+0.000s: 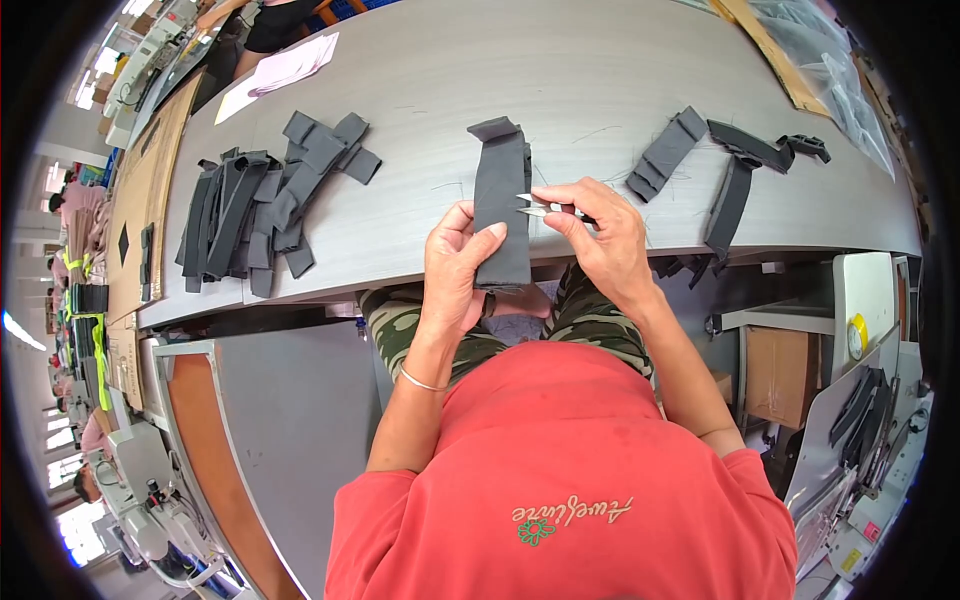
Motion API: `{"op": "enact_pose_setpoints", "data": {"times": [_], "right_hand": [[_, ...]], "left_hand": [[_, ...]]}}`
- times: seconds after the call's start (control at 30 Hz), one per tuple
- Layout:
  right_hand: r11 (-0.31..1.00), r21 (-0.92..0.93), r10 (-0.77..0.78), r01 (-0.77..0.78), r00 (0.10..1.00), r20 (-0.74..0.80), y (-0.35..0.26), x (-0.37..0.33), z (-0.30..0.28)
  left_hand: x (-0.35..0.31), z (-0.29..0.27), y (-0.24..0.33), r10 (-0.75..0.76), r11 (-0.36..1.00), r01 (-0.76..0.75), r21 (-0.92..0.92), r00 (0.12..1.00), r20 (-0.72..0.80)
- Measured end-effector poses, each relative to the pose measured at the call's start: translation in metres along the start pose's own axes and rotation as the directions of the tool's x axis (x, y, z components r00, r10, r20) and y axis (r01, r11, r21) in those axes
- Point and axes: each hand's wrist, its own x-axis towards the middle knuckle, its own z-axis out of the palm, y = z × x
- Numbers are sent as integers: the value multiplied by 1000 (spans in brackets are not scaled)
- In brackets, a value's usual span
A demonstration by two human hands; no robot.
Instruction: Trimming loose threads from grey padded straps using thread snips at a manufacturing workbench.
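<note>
So I'm standing by this desk [450, 60] and, ngl, the snipping going on here is fiddly. The left hand [456, 262] is pinched closed on a long, flat, dark grey fabric strip [503, 185], thumb on top and fingers tucked behind, gripping its lower left side. The right hand [612, 238] is curled around a small pair of pointed metal snips [535, 206], thumb against fingers, with the blades slightly parted right at the strip's right edge. Can't tell from here if they're touching cloth or a thread.

If it were me, I'd keep the left thumb firm so that edge stays flat and taut, lay the blades alongside the edge rather than pointing into it, and nip with just the tips. Digging in could nick the fabric, I reckon. Loose thread bits [597, 132] on the desk suggest it's trimming work.

As for where it sits: the strip runs away from the person, between the two hands, its folded far end well beyond the fingers and its near end around the desk's front edge. Left hand's on it; right hand's just beside it, only the snips reaching over.
</note>
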Motion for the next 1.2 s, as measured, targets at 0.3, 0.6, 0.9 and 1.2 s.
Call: {"op": "enact_pose_setpoints", "data": {"times": [0.3, 0.6, 0.9, 1.2], "right_hand": [[1000, 12, -2, 2, 1000, -30, 13, -2, -3], [995, 54, 79, -81, 996, 49, -3, 1, -3], [995, -73, -71, 70, 998, -3, -4, 1, 11], [951, 276, 171, -141, 982, -86, 8, 7, 2]], "left_hand": [[-1, 0, 0, -34, 999, 35, -39, 999, 16], [4, 0, -9, 96, 993, -96, 68, 995, 11], [3, 3, -10, 113, 977, -119, 178, 993, 39], [2, 2, -8, 111, 989, -115, 88, 993, 49]]}}
